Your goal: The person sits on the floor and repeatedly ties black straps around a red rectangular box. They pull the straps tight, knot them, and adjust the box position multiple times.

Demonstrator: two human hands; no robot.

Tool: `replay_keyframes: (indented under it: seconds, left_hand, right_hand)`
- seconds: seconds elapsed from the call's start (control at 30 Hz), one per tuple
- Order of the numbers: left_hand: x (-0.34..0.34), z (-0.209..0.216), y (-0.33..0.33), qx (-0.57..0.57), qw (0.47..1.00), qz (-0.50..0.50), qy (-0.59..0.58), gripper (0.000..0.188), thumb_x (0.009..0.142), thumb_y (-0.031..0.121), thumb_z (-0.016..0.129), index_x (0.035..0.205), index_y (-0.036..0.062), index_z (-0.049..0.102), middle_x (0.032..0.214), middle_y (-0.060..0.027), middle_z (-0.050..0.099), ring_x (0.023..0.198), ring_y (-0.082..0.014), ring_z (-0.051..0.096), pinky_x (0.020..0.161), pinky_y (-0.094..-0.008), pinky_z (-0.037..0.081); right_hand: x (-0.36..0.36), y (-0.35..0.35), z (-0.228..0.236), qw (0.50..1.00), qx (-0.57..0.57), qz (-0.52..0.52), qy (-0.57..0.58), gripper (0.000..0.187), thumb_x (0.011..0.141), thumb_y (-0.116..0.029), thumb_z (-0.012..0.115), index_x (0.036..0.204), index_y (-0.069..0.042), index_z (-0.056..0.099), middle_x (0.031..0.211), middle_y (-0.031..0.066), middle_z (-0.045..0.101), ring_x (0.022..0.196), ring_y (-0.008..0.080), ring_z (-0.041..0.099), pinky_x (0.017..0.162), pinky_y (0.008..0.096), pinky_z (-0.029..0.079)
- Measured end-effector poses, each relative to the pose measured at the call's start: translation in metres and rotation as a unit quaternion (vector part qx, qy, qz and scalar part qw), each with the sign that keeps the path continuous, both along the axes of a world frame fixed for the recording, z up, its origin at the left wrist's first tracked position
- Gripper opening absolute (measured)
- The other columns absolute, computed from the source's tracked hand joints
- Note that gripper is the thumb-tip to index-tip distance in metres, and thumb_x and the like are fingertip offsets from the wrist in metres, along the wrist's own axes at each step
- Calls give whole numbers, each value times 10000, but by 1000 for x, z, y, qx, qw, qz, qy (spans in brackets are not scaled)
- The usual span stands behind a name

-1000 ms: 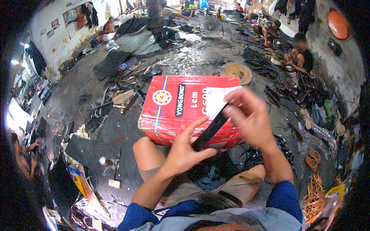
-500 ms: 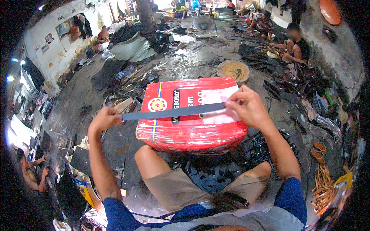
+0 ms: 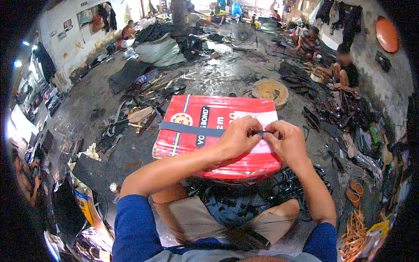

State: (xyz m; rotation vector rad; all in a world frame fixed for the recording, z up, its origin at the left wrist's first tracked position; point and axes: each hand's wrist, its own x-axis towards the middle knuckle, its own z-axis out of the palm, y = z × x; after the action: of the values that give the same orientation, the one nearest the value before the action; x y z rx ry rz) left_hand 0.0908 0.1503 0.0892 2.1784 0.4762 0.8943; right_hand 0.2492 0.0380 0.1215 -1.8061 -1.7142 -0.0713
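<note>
A dark grey flat strip (image 3: pixel 190 128) lies across the top of a red carton (image 3: pixel 221 104) wrapped in clear film. Its left end rests loose near the carton's left edge. Over the right part of the lid my left hand (image 3: pixel 239 137) pinches the strip close to its right end. Fingertip to fingertip with it, my right hand (image 3: pixel 286 140) is closed on that same end, where a short dark piece shows between the fingers. Exactly how the end is bent or folded is hidden by the fingers. A pale paper patch shows on the lid beside my hands.
Dark strips (image 3: pixel 238 205) lie in a heap between my legs, below the carton. Beyond it sits a round wooden block (image 3: pixel 269 91). Tan strips (image 3: pixel 354 231) and sandals (image 3: pixel 355 192) are at right. Several people sit farther off among scraps; a fan (image 3: pixel 242 35) stands at the back.
My left hand has let go of the strip's left end and crossed rightward to my right hand. The strip, held stretched above the carton before, now lies on the lid.
</note>
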Motion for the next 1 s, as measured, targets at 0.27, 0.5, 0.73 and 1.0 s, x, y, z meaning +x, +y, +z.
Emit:
replay_keyframes:
  seconds: [0.27,0.5,0.73,1.0]
  left_hand:
    - [-2,-16,-1,103,994,6,-46,130,878,115,711,971,27,737,908,-139,655,838,-324,664,756,-424,535]
    - [-4,-14,-3,65,997,1,-36,145,862,116,728,981,39,756,896,-135,648,820,-298,662,733,-409,538]
    - [-6,-12,4,21,999,-25,-24,155,809,109,793,940,31,766,873,-107,657,781,-247,670,694,-360,538]
    - [-4,-18,9,18,1000,-11,-18,138,819,106,798,923,21,766,869,-100,663,797,-212,683,711,-345,546]
  right_hand:
    - [0,-9,-1,996,40,31,-68,167,836,-233,753,934,-98,749,898,102,646,851,328,671,753,449,542]
    - [4,-10,4,998,-3,44,-44,171,843,-234,750,928,-86,757,907,104,634,832,315,666,746,448,547]
    - [19,-4,6,995,1,95,-19,140,830,-182,768,888,-54,771,904,128,622,827,319,661,759,427,546]
    - [14,-2,2,996,-15,67,57,203,770,-201,824,891,-45,778,877,124,597,831,290,643,751,394,532]
